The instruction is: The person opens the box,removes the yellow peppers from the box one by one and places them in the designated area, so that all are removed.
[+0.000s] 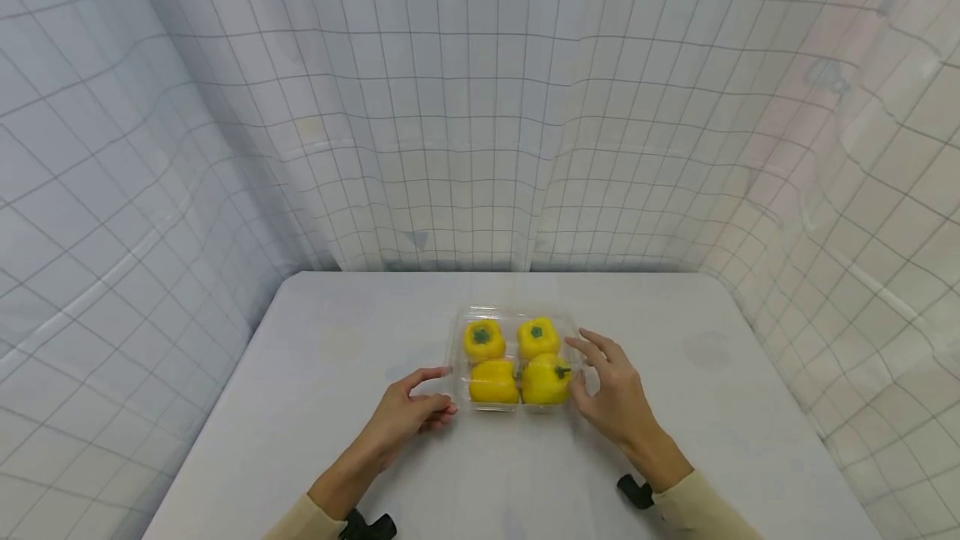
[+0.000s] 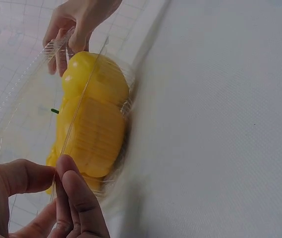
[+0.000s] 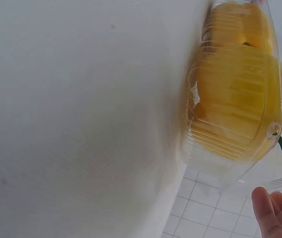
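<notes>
A clear plastic container (image 1: 512, 333) is set on the white bench (image 1: 337, 336), near the middle, and is held from both sides. Its left edge is pinched by the left hand (image 1: 408, 411), thumb against fingers, with the thin rim caught between them in the left wrist view. At the opposite side, the clear plastic edge is pinched by the right hand (image 1: 615, 390), whose thumb and fingertips are set narrowly apart around it. Four yellow peppers are held inside in two rows. In the far row, a left pepper (image 1: 482, 350) and a right pepper (image 1: 539, 343) are seen with their green stem ends turned toward the head camera. In the near row, a blocky pepper (image 1: 492, 387) is laid on its side, and beside it a rounder pepper (image 1: 543, 383) is placed with its green stem pointed to the right. Clear plastic is also seen above the rim in the left wrist view; whether it is fastened down cannot be told. Light sleeves (image 1: 701, 511) and black wrist mounts (image 1: 634, 492) are worn on both arms. The bench is surrounded by white curtains (image 1: 465, 90) printed with a dark grid.
</notes>
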The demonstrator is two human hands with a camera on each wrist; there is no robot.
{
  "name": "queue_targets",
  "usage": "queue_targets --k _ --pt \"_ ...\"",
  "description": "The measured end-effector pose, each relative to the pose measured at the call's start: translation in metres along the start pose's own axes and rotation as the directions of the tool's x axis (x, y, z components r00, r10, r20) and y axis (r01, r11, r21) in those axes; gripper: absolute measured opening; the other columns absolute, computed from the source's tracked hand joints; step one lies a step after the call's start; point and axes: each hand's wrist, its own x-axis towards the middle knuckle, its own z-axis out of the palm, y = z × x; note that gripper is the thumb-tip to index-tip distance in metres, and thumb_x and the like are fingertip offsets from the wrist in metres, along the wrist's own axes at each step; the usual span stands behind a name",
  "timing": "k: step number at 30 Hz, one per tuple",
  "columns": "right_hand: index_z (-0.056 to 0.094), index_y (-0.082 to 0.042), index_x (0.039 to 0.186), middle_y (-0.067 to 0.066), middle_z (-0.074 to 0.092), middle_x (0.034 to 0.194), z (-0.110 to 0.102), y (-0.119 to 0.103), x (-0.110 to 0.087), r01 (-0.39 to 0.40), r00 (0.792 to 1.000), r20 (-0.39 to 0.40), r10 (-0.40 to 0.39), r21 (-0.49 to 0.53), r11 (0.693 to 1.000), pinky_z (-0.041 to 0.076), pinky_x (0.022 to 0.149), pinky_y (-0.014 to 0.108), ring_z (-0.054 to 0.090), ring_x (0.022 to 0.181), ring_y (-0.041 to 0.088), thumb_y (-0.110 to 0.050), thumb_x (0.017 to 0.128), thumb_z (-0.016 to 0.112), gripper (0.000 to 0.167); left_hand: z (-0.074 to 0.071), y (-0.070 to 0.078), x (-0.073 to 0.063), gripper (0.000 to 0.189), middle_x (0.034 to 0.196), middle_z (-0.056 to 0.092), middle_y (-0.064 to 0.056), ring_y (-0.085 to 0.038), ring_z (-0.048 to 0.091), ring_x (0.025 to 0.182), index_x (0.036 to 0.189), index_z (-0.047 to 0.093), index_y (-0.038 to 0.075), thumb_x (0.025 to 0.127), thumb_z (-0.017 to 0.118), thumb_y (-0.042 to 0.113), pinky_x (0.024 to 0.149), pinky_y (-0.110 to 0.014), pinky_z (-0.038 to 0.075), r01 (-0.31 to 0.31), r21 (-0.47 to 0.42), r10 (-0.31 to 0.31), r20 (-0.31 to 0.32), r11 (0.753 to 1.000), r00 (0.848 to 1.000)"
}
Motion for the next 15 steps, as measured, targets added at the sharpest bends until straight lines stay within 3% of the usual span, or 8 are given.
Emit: queue_targets --k 15 --pt "0.072 0.000 0.152 0.025 0.077 0.145 0.000 0.007 0.015 0.002 0.997 -0.075 0.002 0.052 0.999 0.074 0.086 0.043 0.081 0.123 0.041 0.010 0.091 0.083 0.062 0.001 -0.001 -0.002 0.061 0.097 0.088 -0.007 -0.012 0.079 0.080 0.166 0.057 0.001 0.109 0.076 0.006 0.078 -0.025 0.069 -0.004 -0.021 0.005 0.018 1.000 1.000"
